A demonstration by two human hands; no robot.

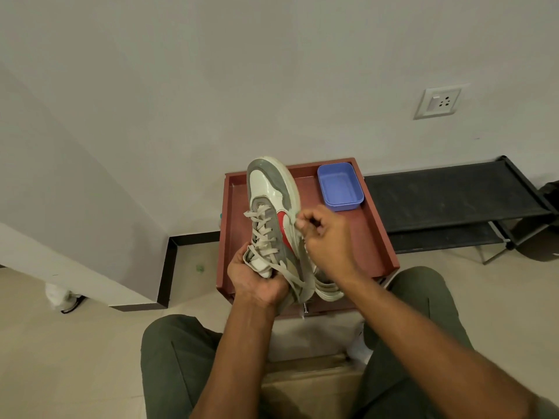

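Observation:
A white and grey sneaker point(269, 192) with a red mark on its side is held up over a small reddish-brown table point(375, 237), toe pointing away from me. My left hand point(257, 279) grips its heel and tongue end from below. My right hand point(326, 234) is beside the shoe's right side, fingers curled, pinching the end of a beige lace point(299, 225). Loose beige laces point(263, 234) cross the shoe's front. A second sneaker point(328, 290) lies on the table under my right wrist, mostly hidden.
A blue plastic box point(340, 186) sits open at the table's far right corner. A black shoe rack point(447, 195) stands to the right against the wall. A wall socket point(438, 102) is above it. My knees frame a cardboard box point(308, 385) on the floor.

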